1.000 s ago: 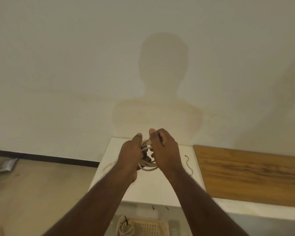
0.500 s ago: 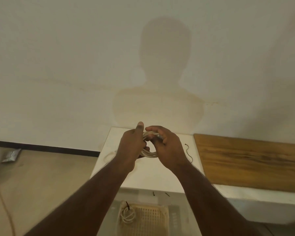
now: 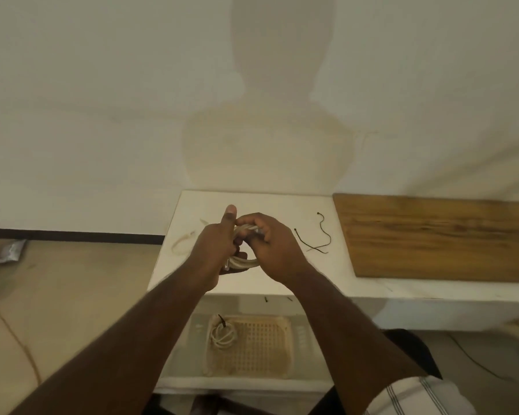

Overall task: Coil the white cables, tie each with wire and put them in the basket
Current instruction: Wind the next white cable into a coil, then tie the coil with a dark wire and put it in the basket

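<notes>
So compared with a second ago the view has dropped and the hands have come down lower over the white table [image 3: 336, 292], and the right hand [image 3: 277, 250] has gone from sitting beside the coil to curling over its top, so I'd guess the winding is basically finished and the tie comes next. The table is smooth and matte, with a grainy wooden board [image 3: 438, 238] along its right end. Under its front edge is the basket [image 3: 252, 345], a perforated plastic square, with one tied coil [image 3: 222, 336] already in its left back corner. The white cable [image 3: 243, 262] is rubbery-looking, several round loops stacked up, held above the table's left part. The left hand [image 3: 215, 253] grips the loops with the thumb sticking straight up; the right hand pinches the top strands. Two thin dark wires [image 3: 321, 241] lie crossed just right of the hands, stiff and kinked.
</notes>
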